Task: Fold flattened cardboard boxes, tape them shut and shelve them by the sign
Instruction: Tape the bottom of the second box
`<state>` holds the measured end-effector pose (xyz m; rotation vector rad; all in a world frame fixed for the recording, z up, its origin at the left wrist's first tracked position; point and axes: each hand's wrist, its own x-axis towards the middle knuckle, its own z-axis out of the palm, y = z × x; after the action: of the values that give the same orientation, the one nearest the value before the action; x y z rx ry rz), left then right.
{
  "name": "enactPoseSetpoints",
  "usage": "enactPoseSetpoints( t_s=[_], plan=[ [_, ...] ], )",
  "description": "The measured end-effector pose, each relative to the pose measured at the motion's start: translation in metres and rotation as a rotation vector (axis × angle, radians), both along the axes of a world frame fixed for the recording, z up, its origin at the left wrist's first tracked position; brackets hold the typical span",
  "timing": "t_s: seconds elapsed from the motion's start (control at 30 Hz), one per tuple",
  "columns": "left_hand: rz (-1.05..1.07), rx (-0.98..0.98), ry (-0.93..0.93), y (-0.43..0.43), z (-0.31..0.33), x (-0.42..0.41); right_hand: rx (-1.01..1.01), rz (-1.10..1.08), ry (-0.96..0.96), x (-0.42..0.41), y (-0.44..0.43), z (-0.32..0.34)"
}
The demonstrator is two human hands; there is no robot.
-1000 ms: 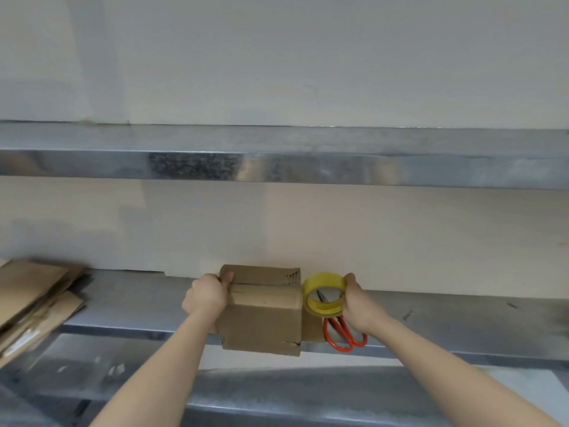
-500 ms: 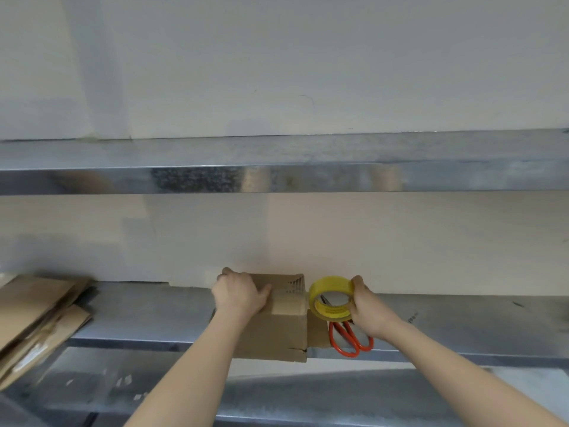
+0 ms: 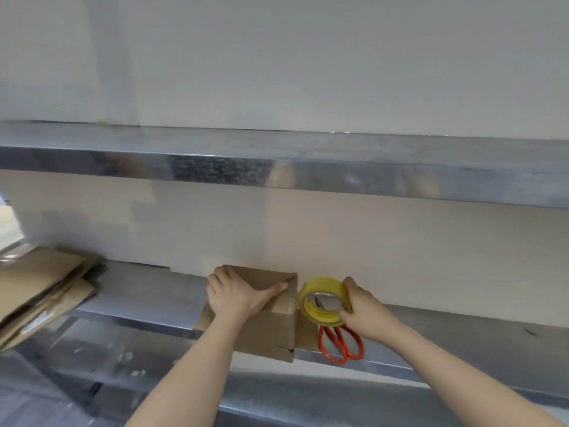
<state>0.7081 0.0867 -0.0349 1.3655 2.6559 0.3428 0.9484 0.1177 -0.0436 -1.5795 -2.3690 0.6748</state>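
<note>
Low in the frame, the left hand [image 3: 238, 298] presses flat on the folded brown cardboard box [image 3: 264, 334] and the right hand [image 3: 366, 312] grips the round yellow tape roll [image 3: 321, 283], so taping and shelving look not yet done.

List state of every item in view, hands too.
cardboard box, folded up, top flaps down
left hand, pressing flat on box top, fingers straight
tape roll, upright on edge at box's right side
right hand, grips tape roll
scissors, lying flat, handles together
flat cardboard stack, unfolded, lying at left
</note>
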Motion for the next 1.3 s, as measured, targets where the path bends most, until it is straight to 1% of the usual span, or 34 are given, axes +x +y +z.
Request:
enactPoseSetpoints(
  t_s=[0.1, 0.2, 0.27, 0.37, 0.57, 0.63, 0.7, 0.77, 0.9, 0.93, 1.07, 1.1, 1.17, 1.3],
  plan=[
    [0.037, -0.035, -0.079, 0.004, 0.0, 0.012, 0.016, 0.054, -0.018, 0.004, 0.003, 0.002],
    [0.058, -0.1, -0.09, 0.009, 0.004, 0.017, 0.046, 0.097, 0.004, 0.011, 0.004, 0.007],
    [0.077, -0.103, -0.098, 0.01, 0.006, 0.014, 0.052, 0.125, 0.005, 0.015, 0.006, 0.01],
    [0.076, -0.039, -0.063, 0.006, 0.006, -0.003, 0.037, 0.163, 0.014, 0.018, 0.007, 0.011],
    [0.03, 0.112, -0.075, -0.001, -0.007, -0.021, -0.038, 0.167, 0.096, 0.019, 0.005, 0.007],
    [0.02, 0.137, -0.066, -0.002, -0.011, -0.021, -0.056, 0.16, 0.129, 0.017, 0.004, 0.006],
    [-0.013, 0.124, -0.01, -0.002, -0.012, -0.021, -0.071, 0.164, 0.136, 0.016, 0.003, 0.005],
    [-0.047, 0.085, 0.039, -0.001, -0.013, -0.022, -0.057, 0.182, 0.094, 0.015, 0.003, 0.007],
    [-0.072, 0.054, 0.049, -0.004, -0.018, -0.029, 0.034, 0.243, -0.158, 0.015, 0.0, 0.007],
    [-0.071, 0.044, 0.047, -0.005, -0.019, -0.03, 0.045, 0.248, -0.194, 0.018, -0.001, 0.004],
    [-0.055, -0.008, 0.114, -0.007, -0.019, -0.028, 0.053, 0.278, -0.166, 0.024, -0.003, -0.005],
    [-0.044, 0.011, 0.116, -0.007, -0.018, -0.027, 0.048, 0.286, -0.146, 0.023, -0.003, -0.005],
    [0.005, 0.118, 0.081, -0.011, -0.016, -0.02, 0.044, 0.305, -0.109, 0.021, -0.001, 0.0],
    [0.159, 0.457, 0.08, -0.03, -0.008, 0.009, 0.087, 0.366, -0.07, 0.022, 0.012, 0.011]
  ],
)
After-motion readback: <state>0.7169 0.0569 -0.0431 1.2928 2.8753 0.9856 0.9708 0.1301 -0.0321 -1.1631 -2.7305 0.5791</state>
